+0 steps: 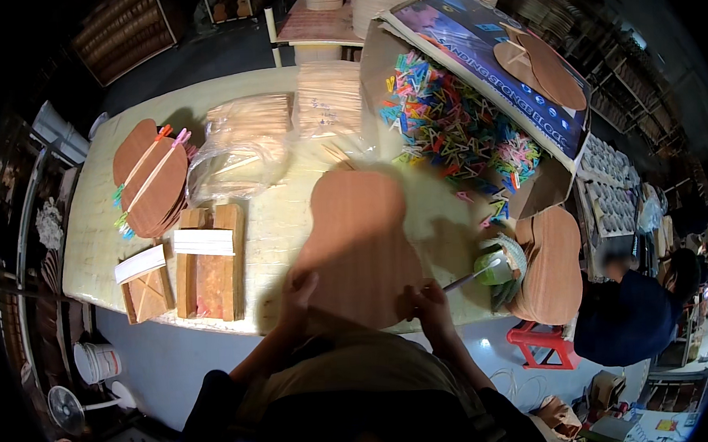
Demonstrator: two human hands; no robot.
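A thin wooden guitar-body panel (359,237) lies in front of me, narrow end pointing away, its lower edge close to my body. My left hand (298,297) grips the panel's lower left edge. At the lower right edge, my right hand (428,304) has its fingers bent against the panel, closed on that edge. A brush-like stick (465,280) runs from a green-lined pot (496,266) toward my right hand; whether the hand touches it I cannot tell. Thin wooden strips (339,155) lie just beyond the panel's far end.
On the left of the table (266,234) are clipped stacked panels (155,183) and two wooden blocks with white strips (203,243). Behind lie bagged wood strips (249,122). A box of colourful clips (453,122) stands far right; more panels (547,266) and a red stool (542,345) are rightward, near another person (627,318).
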